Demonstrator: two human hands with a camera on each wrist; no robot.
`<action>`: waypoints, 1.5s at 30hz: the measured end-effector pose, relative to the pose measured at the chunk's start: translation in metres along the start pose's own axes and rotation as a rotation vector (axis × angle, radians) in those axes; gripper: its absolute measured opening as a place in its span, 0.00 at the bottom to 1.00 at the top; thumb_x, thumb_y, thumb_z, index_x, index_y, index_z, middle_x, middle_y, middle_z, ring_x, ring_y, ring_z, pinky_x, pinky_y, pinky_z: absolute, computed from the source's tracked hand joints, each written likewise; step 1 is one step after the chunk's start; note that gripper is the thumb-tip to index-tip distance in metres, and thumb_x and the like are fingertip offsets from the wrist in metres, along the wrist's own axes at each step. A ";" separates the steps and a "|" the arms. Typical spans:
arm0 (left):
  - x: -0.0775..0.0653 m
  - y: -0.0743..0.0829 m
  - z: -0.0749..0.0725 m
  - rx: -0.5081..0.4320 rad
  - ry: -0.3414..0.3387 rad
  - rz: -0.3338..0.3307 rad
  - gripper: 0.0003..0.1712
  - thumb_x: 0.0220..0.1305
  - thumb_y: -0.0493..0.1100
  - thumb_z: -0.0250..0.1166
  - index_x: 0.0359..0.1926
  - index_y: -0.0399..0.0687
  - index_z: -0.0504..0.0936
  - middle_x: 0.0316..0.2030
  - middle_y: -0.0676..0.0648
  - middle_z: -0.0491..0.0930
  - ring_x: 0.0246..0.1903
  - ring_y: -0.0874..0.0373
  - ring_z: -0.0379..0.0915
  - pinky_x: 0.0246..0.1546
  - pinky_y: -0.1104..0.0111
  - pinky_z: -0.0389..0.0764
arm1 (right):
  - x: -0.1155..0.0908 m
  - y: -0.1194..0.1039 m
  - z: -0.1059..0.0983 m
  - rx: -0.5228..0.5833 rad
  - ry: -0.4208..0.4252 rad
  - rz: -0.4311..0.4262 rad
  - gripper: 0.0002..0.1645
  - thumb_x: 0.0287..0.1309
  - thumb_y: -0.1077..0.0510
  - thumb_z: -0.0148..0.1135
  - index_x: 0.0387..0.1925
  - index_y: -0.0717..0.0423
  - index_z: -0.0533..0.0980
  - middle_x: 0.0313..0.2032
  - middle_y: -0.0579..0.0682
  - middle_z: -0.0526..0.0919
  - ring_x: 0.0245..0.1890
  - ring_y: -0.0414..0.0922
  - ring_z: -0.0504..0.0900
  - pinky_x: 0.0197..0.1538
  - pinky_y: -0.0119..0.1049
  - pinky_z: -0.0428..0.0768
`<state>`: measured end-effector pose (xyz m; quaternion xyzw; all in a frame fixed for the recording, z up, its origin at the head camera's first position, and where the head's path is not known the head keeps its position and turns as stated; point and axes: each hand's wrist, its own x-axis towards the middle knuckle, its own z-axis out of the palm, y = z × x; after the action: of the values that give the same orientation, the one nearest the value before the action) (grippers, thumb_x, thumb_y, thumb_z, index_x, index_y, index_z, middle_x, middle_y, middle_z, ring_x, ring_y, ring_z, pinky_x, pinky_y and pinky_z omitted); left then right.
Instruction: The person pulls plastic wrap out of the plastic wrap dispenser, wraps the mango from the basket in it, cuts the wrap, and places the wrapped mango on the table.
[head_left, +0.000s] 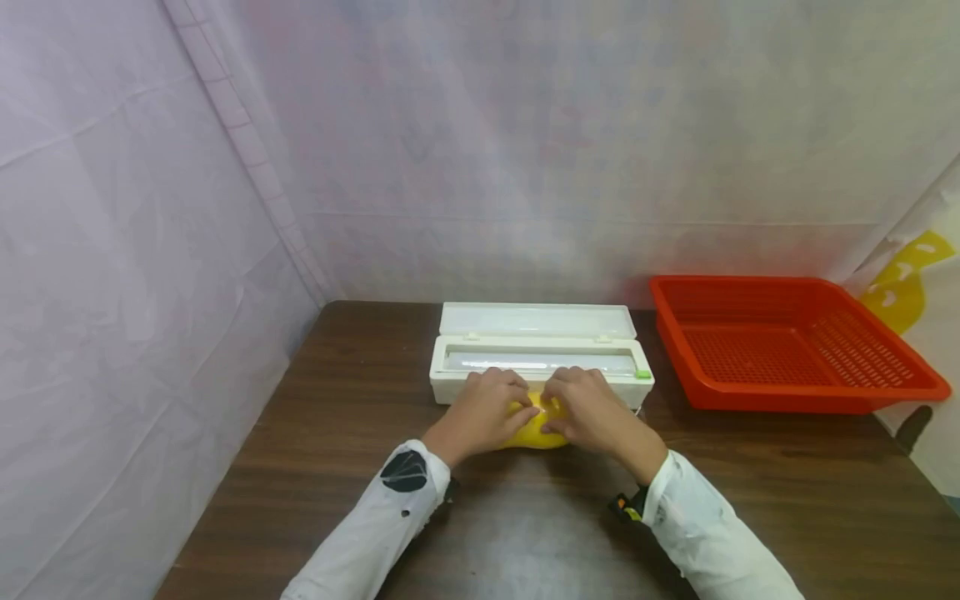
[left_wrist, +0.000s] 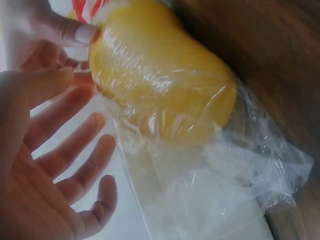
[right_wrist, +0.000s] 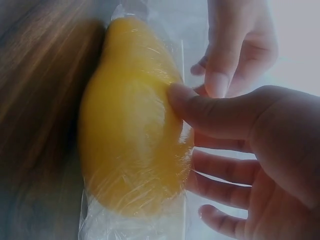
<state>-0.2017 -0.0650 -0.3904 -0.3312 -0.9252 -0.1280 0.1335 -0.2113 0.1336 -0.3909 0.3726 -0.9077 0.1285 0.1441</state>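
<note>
A yellow pear-shaped fruit [head_left: 534, 432] lies covered in clear plastic wrap [left_wrist: 260, 150], in front of a white wrap dispenser [head_left: 450, 387]. My left hand [head_left: 489, 412] is over its left side; in the left wrist view its thumb and index finger come together at the film by the fruit's edge, the other fingers loosely spread. My right hand [head_left: 592, 414] holds the fruit's far side, thumb [right_wrist: 185, 97] pressed on the wrapped skin and fingers partly hidden behind. Loose film spreads past the fruit's end.
The dispenser's lid [head_left: 536, 320] stands raised at the back, and a green slider [head_left: 642, 375] sits at its right end. A red perforated basket [head_left: 795, 398] stands at the right of the brown table [head_left: 337, 400]. White sheeting [head_left: 480, 150] hangs behind.
</note>
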 end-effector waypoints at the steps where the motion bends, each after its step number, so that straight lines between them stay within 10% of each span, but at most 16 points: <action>1: 0.000 0.000 0.001 0.009 0.009 0.004 0.16 0.64 0.56 0.64 0.40 0.52 0.90 0.46 0.49 0.88 0.45 0.53 0.77 0.44 0.53 0.81 | 0.000 0.000 0.000 0.000 -0.001 -0.001 0.21 0.37 0.46 0.81 0.32 0.54 0.85 0.31 0.48 0.87 0.34 0.47 0.79 0.40 0.52 0.80; 9: -0.006 0.010 0.013 0.113 -0.124 0.013 0.45 0.52 0.60 0.71 0.68 0.45 0.72 0.62 0.46 0.76 0.55 0.50 0.66 0.53 0.52 0.76 | 0.000 0.000 -0.001 -0.008 -0.007 0.003 0.18 0.38 0.49 0.81 0.32 0.53 0.86 0.32 0.47 0.88 0.35 0.47 0.80 0.42 0.53 0.80; 22: -0.007 0.014 0.023 0.236 -0.076 0.014 0.51 0.44 0.64 0.76 0.66 0.45 0.72 0.60 0.46 0.76 0.55 0.50 0.67 0.52 0.54 0.76 | -0.001 0.000 -0.002 0.017 -0.015 0.048 0.20 0.40 0.50 0.80 0.37 0.54 0.88 0.35 0.48 0.90 0.40 0.48 0.79 0.51 0.57 0.74; 38: -0.004 0.016 0.016 0.339 0.169 0.160 0.48 0.35 0.61 0.81 0.58 0.45 0.78 0.52 0.47 0.81 0.51 0.51 0.73 0.49 0.58 0.78 | -0.005 -0.003 -0.023 0.148 0.114 0.124 0.34 0.63 0.51 0.63 0.66 0.58 0.67 0.41 0.54 0.89 0.44 0.55 0.81 0.57 0.61 0.73; 45: -0.002 0.027 0.008 0.538 0.408 0.310 0.24 0.55 0.40 0.71 0.55 0.47 0.83 0.46 0.48 0.83 0.46 0.52 0.75 0.40 0.59 0.81 | -0.005 -0.011 -0.033 0.331 0.255 0.137 0.29 0.71 0.53 0.52 0.70 0.56 0.65 0.57 0.58 0.81 0.56 0.54 0.76 0.59 0.62 0.75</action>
<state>-0.1843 -0.0429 -0.3945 -0.3882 -0.8189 0.0782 0.4154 -0.1948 0.1409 -0.3604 0.3092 -0.8718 0.3316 0.1855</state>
